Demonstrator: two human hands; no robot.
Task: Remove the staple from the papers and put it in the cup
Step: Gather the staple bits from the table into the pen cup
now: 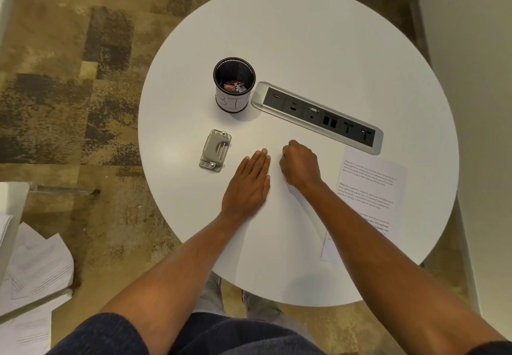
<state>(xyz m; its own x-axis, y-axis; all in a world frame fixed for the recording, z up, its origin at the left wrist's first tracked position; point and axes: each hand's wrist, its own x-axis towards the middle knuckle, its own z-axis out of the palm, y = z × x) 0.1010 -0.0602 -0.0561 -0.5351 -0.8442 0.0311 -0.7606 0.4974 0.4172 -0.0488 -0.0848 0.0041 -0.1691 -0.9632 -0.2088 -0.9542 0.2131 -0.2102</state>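
Note:
My left hand [249,185] lies flat, palm down, on a blank white sheet [288,232] near the middle of the round table [304,36]. Just to its right, my right hand [300,164] is curled into a fist with its fingertips down at the sheet's top edge. No staple shows; the fingers hide that spot. The sheet's right side curls up over printed papers [371,188]. A black mesh cup [234,84] with a white label stands behind the hands, with small bits inside. The grey staple remover [214,151] lies left of my left hand, untouched.
A silver and black power and data strip [318,117] runs diagonally behind my right hand, next to the cup. Loose printed sheets [36,268] lie on the carpet at the lower left. The table edge is close to my body.

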